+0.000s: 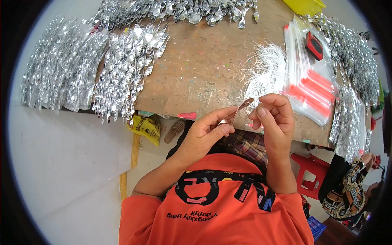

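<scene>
Shiny strip (241, 108), pinched by left hand (209, 130), slants up toward right hand (275, 118), grip unclear.

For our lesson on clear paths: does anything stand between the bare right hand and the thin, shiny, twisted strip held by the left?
Nothing visible does: a narrow open gap separates right hand and strip. The white thread pile lies beyond.
</scene>
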The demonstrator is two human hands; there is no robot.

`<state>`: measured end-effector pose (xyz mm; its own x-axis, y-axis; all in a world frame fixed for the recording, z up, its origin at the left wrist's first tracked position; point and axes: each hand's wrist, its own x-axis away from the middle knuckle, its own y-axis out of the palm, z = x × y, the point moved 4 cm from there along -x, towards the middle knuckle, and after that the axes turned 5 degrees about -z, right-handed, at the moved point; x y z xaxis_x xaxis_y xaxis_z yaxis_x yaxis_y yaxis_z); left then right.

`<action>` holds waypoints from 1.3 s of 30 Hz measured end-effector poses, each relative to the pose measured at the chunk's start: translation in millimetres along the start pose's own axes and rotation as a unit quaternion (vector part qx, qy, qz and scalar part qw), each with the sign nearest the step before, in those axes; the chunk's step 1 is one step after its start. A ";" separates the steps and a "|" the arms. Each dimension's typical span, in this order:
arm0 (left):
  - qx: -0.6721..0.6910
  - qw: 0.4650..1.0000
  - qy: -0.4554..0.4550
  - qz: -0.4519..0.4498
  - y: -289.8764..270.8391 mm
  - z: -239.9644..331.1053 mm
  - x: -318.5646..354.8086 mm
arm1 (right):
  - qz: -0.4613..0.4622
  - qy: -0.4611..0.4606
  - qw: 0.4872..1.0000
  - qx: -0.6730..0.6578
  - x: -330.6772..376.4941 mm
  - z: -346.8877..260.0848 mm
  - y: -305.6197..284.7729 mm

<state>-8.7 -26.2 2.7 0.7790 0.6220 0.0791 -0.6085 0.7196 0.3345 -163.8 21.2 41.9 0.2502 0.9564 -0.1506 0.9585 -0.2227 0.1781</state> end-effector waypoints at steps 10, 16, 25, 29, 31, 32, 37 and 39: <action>0.010 0.999 0.018 -0.029 -1.0 -5.0 -0.4 | -0.028 0.069 0.997 -0.017 -4.7 3.8 0.1; 0.032 0.997 0.068 -0.007 0.2 14.5 -10.9 | -0.056 0.070 0.996 -0.007 -4.3 3.7 6.7; -0.007 0.994 0.112 0.007 1.7 23.1 -24.1 | -0.045 0.072 0.996 0.024 -1.1 1.3 8.1; -0.092 0.975 0.199 0.023 5.0 42.9 -27.2 | -0.040 0.067 0.997 0.012 -1.2 1.3 3.8; -0.172 0.949 0.261 0.046 12.2 57.6 -27.4 | -0.054 0.060 0.997 0.015 -2.4 -0.2 2.7; -0.200 0.936 0.287 0.048 16.6 60.5 -29.4 | -0.058 0.058 0.996 0.031 -3.5 -2.6 3.5; -0.158 0.945 0.287 0.014 18.0 48.9 -33.9 | -0.067 0.097 0.993 0.021 -3.4 -10.3 -1.3; -0.098 0.980 0.171 0.012 23.6 29.1 -26.4 | -0.032 0.091 0.995 0.004 -2.7 -9.5 -3.6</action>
<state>-39.2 -34.7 35.9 0.6879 0.6832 -0.2451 -0.6702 0.7275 0.1470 -169.3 21.2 51.0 0.1602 0.9869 0.0164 0.9728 -0.1607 0.1669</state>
